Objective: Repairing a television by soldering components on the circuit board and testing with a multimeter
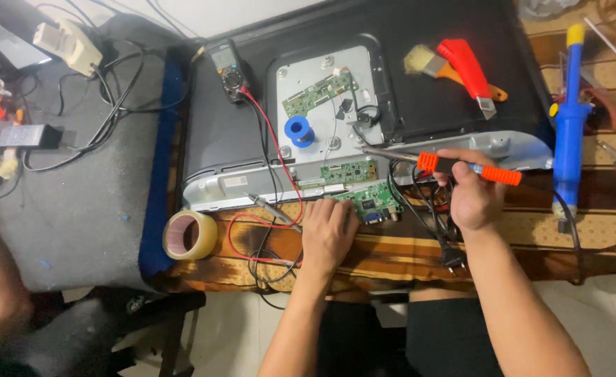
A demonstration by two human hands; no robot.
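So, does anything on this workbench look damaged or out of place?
Yes. The table edge beside the tape roll shows dark, scorched-looking patches. Also, red and black multimeter leads trail loosely across the opened monitor back, close to the left hand. The right hand holds a soldering iron.
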